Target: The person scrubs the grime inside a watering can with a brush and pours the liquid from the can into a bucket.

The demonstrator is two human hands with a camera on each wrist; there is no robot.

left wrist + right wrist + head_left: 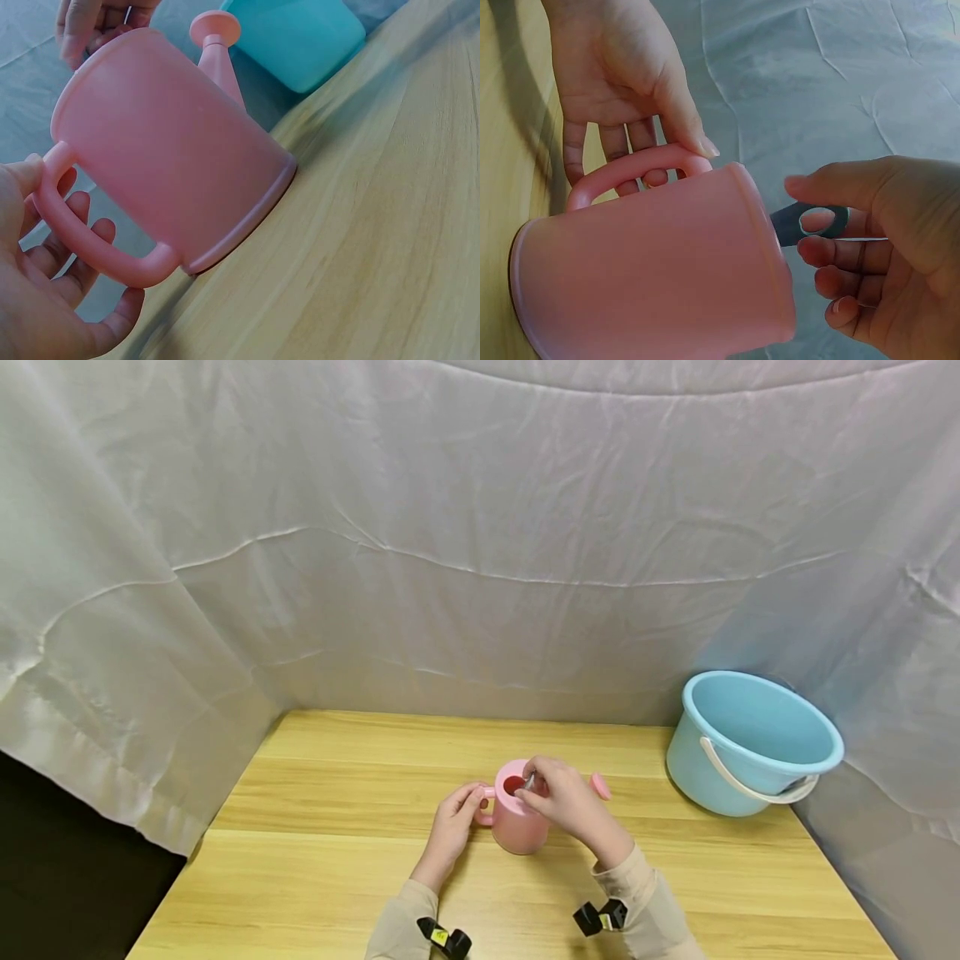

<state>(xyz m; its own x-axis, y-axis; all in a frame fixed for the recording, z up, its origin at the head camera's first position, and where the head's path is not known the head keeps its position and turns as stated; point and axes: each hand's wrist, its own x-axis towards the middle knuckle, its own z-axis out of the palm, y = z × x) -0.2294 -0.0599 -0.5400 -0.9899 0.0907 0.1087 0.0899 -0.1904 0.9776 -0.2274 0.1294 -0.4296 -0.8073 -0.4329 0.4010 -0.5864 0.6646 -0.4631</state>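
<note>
A pink watering can stands upright on the wooden table, its round spout head pointing right. My left hand holds the can's loop handle, with the thumb near its upper end and fingers behind it. Over the top opening, my right hand pinches a dark grey handle end with an oval hole between thumb and fingers. That handle's other end is hidden inside the can, so I cannot tell what kind of tool it is.
A light blue bucket with a white carrying handle sits at the table's back right corner. Grey cloth hangs behind the table and along both sides. Each sleeve carries a small black device.
</note>
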